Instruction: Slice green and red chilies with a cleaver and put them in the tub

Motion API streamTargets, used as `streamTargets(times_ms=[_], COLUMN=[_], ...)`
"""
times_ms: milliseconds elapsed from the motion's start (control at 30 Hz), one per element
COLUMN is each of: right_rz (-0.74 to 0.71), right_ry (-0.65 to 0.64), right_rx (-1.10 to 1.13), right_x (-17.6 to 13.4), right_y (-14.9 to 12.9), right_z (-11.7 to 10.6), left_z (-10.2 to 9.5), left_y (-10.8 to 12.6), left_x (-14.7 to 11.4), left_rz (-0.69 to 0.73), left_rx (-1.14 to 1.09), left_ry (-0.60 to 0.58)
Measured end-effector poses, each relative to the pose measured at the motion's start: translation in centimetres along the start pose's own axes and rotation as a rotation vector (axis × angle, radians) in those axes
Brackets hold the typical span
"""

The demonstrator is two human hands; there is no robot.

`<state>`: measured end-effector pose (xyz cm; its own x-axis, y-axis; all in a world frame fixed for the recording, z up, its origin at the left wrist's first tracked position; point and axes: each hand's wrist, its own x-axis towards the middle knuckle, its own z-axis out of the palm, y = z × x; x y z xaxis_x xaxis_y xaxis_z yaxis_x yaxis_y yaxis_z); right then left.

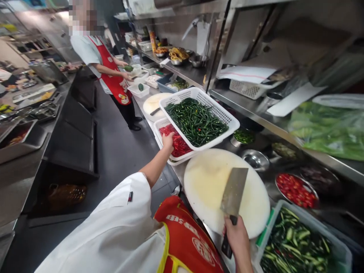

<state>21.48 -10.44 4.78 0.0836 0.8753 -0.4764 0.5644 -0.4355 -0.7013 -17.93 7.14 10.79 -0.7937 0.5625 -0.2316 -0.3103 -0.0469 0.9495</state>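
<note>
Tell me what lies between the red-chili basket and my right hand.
The round white cutting board, with the cleaver over it, in the head view.

The left arm (pixel 155 167) stretches forward, the left hand (pixel 168 142) at its end with fingers partly hidden. The right hand (pixel 238 236) sits closer in, fingers curled into a grip.

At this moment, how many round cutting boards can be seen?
2: one round board beneath the cleaver, a second board partly hidden by the large white basket. Others may be hidden.
</note>
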Motion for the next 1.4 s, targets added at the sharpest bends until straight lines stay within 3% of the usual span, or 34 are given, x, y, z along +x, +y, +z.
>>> streamTargets(times_ms=[100,233,300,400,500,633,733,867,1033,1233,1400], right_rz=[0.004,0.005,0.023,0.039,0.045,0.051,0.073,0.057,0.073,0.102,0.086], right_ry=[-0.017,-0.045,-0.057,-0.068,-0.058,0.003,0.039,0.055,0.051,0.037,0.022], right_rx=[0.053,0.141,0.212,0.347,0.457,0.492,0.466,0.417,0.415,0.446,0.492], right_x=[-0.3,-1.2,-2.0,-3.3,-4.2,-4.2,-4.0,-3.9,-3.8,-3.3,-3.1], right_y=[1.0,2.3,2.8,3.1,3.2,3.8,4.5,5.0,5.1,5.3,5.1], right_z=[-0.3,0.0,0.2,0.2,-0.4,-1.6,-2.1,-2.1,-2.2,-2.9,-3.1], left_z=[-0.6,-1.6,-1.7,-0.9,1.3,5.8,8.8,11.0,11.8,11.3,9.2], left_y=[0.7,1.4,0.8,-1.4,-4.7,-10.0,-13.0,-14.7,-14.8,-14.1,-12.7], left_x=[-2.8,-8.7,-12.5,-17.8,-20.3,-19.7,-18.2,-16.7,-15.9,-14.1,-12.0], left_rz=[0.128,0.146,0.069,-0.115,-0.293,-0.368,-0.268,-0.137,-0.076,0.004,0.455], left_rx=[-0.12,-0.138,-0.096,0.011,0.144,0.384,0.625,0.842,0.747,0.635,0.907], left_ry=[0.058,0.045,-0.094,-0.401,-0.669,-0.813,-0.87,-0.896,-0.984,-1.111,-1.105])
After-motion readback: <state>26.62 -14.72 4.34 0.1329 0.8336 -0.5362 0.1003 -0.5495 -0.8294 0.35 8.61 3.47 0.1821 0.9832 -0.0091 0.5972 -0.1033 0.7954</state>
